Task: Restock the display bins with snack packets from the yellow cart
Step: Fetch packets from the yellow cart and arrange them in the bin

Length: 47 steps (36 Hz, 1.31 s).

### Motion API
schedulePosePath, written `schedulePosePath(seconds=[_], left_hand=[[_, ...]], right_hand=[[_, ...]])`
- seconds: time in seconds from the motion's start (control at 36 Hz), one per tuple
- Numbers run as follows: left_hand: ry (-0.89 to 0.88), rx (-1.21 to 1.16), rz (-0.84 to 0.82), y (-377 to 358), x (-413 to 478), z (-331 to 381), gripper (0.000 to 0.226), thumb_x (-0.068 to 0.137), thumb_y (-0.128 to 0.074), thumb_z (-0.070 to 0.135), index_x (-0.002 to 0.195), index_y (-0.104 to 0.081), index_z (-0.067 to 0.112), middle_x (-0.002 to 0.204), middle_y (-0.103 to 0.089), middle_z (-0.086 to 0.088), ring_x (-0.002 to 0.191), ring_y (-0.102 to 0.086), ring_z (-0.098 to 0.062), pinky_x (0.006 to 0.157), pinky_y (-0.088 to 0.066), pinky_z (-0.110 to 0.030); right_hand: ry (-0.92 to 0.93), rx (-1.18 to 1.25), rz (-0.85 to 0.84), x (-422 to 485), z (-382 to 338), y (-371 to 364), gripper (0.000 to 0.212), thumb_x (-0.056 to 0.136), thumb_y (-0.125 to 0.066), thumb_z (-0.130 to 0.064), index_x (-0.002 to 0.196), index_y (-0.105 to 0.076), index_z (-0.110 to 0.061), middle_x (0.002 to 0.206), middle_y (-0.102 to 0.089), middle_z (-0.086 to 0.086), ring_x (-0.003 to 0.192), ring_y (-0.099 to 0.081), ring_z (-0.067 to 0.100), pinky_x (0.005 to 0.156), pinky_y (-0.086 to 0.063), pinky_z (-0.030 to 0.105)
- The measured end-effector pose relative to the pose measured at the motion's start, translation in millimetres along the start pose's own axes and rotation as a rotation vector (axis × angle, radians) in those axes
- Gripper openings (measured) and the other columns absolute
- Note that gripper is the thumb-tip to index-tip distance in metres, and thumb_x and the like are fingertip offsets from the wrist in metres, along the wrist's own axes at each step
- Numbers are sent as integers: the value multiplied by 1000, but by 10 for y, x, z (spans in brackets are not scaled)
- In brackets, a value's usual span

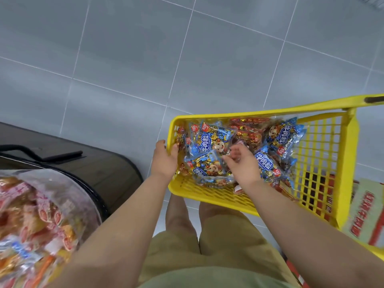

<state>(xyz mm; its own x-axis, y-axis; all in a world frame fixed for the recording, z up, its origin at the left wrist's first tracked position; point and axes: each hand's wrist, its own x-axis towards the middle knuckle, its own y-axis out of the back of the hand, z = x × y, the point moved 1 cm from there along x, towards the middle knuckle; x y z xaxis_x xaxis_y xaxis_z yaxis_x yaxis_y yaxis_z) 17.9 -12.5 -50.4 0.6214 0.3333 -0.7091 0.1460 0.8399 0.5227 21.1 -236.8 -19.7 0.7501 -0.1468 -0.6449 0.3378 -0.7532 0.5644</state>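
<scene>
The yellow cart (pixel 324 150) stands at centre right, its upper basket filled with several blue snack packets (pixel 209 142) and red ones (pixel 247 125). My left hand (pixel 165 159) grips the basket's left rim, thumb inside. Over the packets in the middle hovers my right hand (pixel 242 163), fingers loosely curled and holding nothing. At the lower left a clear display bin (pixel 87 192) holds several pink and orange snack packets (pixel 31 215).
A dark rounded display stand (pixel 99 163) with a black bar lies left of the cart. A red and green printed box (pixel 365 213) sits on the cart's lower level at right. Grey floor tiles (pixel 145 59) fill the upper half. My legs stand between bin and cart.
</scene>
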Motion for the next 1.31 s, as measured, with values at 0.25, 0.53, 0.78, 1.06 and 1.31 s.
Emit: schedulePosePath(seconds=[0.25,0.53,0.78,1.06,1.31], left_hand=[[76,69,-133,-66,-65,-200,38,104,-29,32,124,-43,4,120,-56,-20,111,-53,-36,79,-32,-30],[21,-80,-103,-7,-102,-124,32,99,-39,45,115,-46,17,104,-53,1,96,-52,-19,80,-35,-27],[-96,-578,-35,181,-313,382,3,94,-59,20,92,-58,19,91,-68,0,77,-66,-2,69,-53,-25],[171,-927,-138,432,-207,314,22,87,-62,0,107,-57,7,90,-70,-11,71,-71,-20,65,-60,-35],[286,-813,-153,486,-254,96,32,89,-62,5,120,-54,4,106,-68,-20,91,-68,-35,80,-56,-50]], right_hand=[[543,-1058,-388,248,-419,-451,45,85,-63,-29,128,-50,-20,111,-61,4,113,-43,26,97,-34,40],[113,-27,-348,215,-246,-48,13,82,-71,-32,86,-64,-22,79,-51,-8,77,-53,13,65,-38,27],[-38,382,-390,101,-535,-189,23,77,-75,-34,79,-62,-16,62,-52,-15,53,-49,-4,53,-41,9],[337,-585,-122,542,-488,-15,67,87,-61,-38,142,-35,-11,141,-43,12,131,-34,30,108,-28,41],[469,-907,-124,602,-334,18,60,78,-66,-51,127,-53,-20,125,-53,4,118,-36,27,92,-31,38]])
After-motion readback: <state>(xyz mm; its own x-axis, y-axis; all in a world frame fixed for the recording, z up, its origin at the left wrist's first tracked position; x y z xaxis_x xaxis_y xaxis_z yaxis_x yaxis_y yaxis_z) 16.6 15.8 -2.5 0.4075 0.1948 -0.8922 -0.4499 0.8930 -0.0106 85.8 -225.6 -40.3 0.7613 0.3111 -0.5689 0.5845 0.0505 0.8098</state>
